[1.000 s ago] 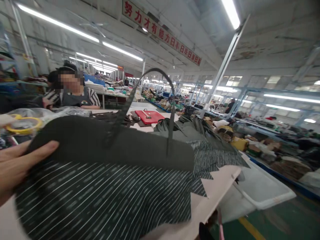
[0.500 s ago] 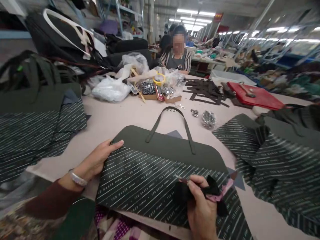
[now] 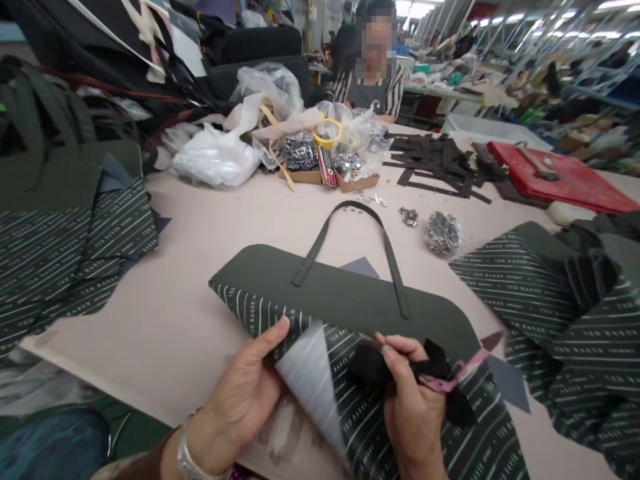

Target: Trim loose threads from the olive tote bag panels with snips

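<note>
A bag panel [image 3: 350, 300] lies before me: plain dark green on top, with a loop handle [image 3: 327, 230], and striped, lettered material below. My left hand [image 3: 245, 393] pinches the left part of the striped material [image 3: 250, 307], thumb on top, and folds it up so its grey underside [image 3: 307, 373] shows. My right hand [image 3: 413, 400] is closed over the striped part on a thin tool, with black cloth [image 3: 373, 365] and a pink strip [image 3: 457, 373] about it. The tool's exact kind is hidden.
Similar striped bag panels [image 3: 75, 253] are piled at left, others [image 3: 590, 333] at right. Farther back are small boxes of metal fittings [image 3: 303, 153], a yellow tape roll [image 3: 327, 132], a bag of metal parts [image 3: 443, 233], dark strips [image 3: 440, 160] and a red slab [image 3: 565, 175]. A person [image 3: 375, 73] sits opposite.
My left hand has moved right and down from the panel's upper left edge and turned the striped material up. My right hand keeps its hold. The view has tilted down.
</note>
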Demonstrator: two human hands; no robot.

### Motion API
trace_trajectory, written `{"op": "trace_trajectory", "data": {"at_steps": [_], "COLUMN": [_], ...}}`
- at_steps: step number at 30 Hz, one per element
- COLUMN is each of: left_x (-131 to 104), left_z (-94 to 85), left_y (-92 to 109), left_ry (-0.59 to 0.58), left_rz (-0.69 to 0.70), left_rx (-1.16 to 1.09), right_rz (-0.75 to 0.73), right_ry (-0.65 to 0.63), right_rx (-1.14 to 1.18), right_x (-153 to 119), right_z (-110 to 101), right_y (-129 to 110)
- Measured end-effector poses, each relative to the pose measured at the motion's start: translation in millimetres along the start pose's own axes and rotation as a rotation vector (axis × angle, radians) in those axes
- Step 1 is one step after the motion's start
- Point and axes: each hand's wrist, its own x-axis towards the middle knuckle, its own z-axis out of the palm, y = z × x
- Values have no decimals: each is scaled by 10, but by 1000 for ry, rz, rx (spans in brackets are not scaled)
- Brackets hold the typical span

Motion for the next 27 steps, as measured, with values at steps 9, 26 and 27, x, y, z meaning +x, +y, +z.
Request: {"op": "trace_trajectory", "data": {"at_steps": [9, 26, 27], "left_x": [108, 29, 29], "left_z": [283, -153, -141], "left_y": [-187, -157, -151], "left_ry": [85, 72, 82], "left_rz": [-140, -267, -274], "left_rx": [152, 166, 164], "right_rz": [-32, -177, -183], "right_ry": [31, -80, -80], "right_rx": [-7, -275, -286], "right_x": [-26, -133, -137], "right_z": [18, 52, 50], "right_y": [14, -17, -26]}}
